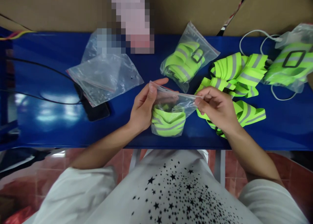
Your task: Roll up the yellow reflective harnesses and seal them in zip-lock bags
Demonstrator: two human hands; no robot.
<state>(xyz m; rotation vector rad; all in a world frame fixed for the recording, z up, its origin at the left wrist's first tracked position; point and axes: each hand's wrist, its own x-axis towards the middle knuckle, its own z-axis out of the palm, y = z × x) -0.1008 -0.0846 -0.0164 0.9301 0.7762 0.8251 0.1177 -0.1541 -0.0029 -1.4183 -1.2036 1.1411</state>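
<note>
Between my hands is a clear zip bag (187, 108) with a folded yellow-green reflective strap (168, 121) inside, close to the table's front edge. My left hand (145, 105) pinches the bag's upper left corner between thumb and fingers, some fingers stretched behind the plastic. With thumb and fingertips, my right hand (217, 106) grips the right end of the zip edge. Just beyond lies another zip bag (207, 46) holding a strap with a black buckle. Loose reflective straps (251, 76) are heaped beside and behind my right hand.
Flat clear bags (105, 76) lie at the left, partly over a black phone (96, 108). Black cables (41, 63) cross the blue table (49, 126). At the far right are another bagged strap (290, 61) and a white cable (256, 32). Brown cardboard (190, 6) stands behind.
</note>
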